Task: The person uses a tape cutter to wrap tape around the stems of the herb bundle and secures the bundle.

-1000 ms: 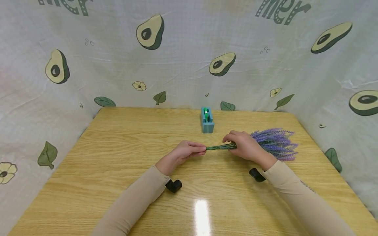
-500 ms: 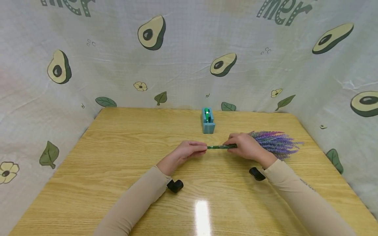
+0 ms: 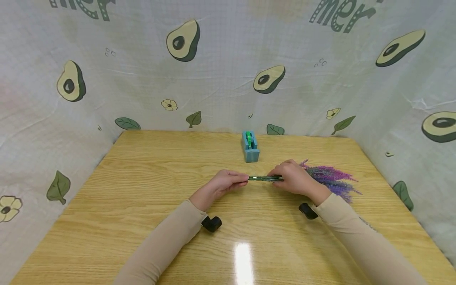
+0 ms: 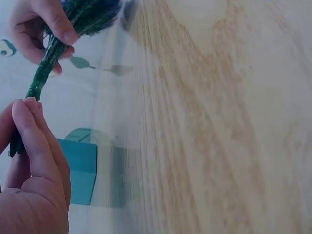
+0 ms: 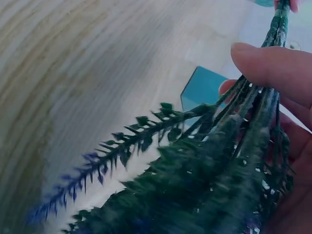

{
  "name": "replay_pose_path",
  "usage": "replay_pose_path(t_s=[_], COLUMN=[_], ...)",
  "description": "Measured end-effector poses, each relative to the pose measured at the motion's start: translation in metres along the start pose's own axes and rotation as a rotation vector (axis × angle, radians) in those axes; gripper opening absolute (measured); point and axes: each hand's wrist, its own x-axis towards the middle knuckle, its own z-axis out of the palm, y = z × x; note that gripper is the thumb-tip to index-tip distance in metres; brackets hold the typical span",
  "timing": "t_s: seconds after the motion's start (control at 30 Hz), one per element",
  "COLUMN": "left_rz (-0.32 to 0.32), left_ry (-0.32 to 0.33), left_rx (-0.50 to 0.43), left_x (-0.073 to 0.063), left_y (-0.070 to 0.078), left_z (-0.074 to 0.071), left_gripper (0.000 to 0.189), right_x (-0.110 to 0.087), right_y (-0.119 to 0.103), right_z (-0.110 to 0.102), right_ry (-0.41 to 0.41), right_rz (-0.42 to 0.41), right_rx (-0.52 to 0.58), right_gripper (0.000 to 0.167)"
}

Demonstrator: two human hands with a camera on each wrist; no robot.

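A bunch of lavender stems [image 3: 263,178] lies level between the two hands, its purple and magenta flower heads [image 3: 333,180] fanning out to the right. My left hand [image 3: 225,183] pinches the cut ends between thumb and fingers; in the left wrist view the stem tips [image 4: 16,146] poke out past its fingers. Further up, the right hand [image 3: 293,178] grips the bunch just below the leaves. Seen from the right wrist, its thumb [image 5: 273,66] presses across the stems and one sprig [image 5: 131,139] splays away from the green foliage [image 5: 195,180].
Behind the hands stands a blue tape dispenser [image 3: 251,155] with a green roll [image 3: 248,136]. Black wrist devices [image 3: 211,224] sit under both forearms. The wooden table [image 3: 160,158] ends at a hanging cloth [image 3: 221,79] printed with avocados, at the back and sides.
The bunch has turned about its length, bringing magenta heads to the upper side, and its stems have drawn closer together. The right hand shifts slightly; the left keeps its place.
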Motion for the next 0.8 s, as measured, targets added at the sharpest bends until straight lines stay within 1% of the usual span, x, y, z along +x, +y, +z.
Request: replay_pose_path(t_s=[0.07, 0.2, 0.3, 0.4, 0.53, 0.63, 0.73, 0.8], left_rz=[0.009, 0.038, 0.046, 0.023, -0.031, -0.043, -0.037, -0.022], left_ry=[0.002, 0.004, 0.008, 0.006, 0.006, 0.011, 0.011, 0.005], left_rx=[0.003, 0.006, 0.007, -0.006, -0.014, -0.017, -0.042, -0.049], left_x=[-0.0002, -0.0002, 0.0004, 0.0020, 0.0030, 0.0024, 0.0020, 0.0024], left_y=[-0.0004, -0.0009, -0.0007, 0.0004, 0.0023, 0.0031, 0.0040, 0.0042], left_z=[0.0001, 0.0016, 0.0015, 0.0007, 0.0013, 0.0021, 0.0020, 0.0013], left_gripper=[0.025, 0.027, 0.026, 0.025, 0.026, 0.024, 0.023, 0.024], right_x=[0.0011, 0.0030, 0.0038, 0.0040, 0.0035, 0.0036, 0.0052, 0.0067], right_y=[0.0007, 0.0006, -0.0002, 0.0001, 0.0011, 0.0011, 0.0016, 0.0034], right_z=[-0.0012, -0.0032, -0.0028, -0.0013, 0.0012, 0.0021, 0.0012, -0.0004], right_ry=[-0.019, -0.063, -0.063, -0.037, 0.020, 0.048, 0.018, -0.021], right_rz=[-0.012, 0.009, 0.029, 0.030, 0.009, 0.002, 0.029, 0.069], right_rx=[0.024, 0.083, 0.086, 0.066, 0.018, -0.006, 0.032, 0.099], right_gripper=[0.022, 0.021, 0.021, 0.022, 0.023, 0.024, 0.023, 0.021])
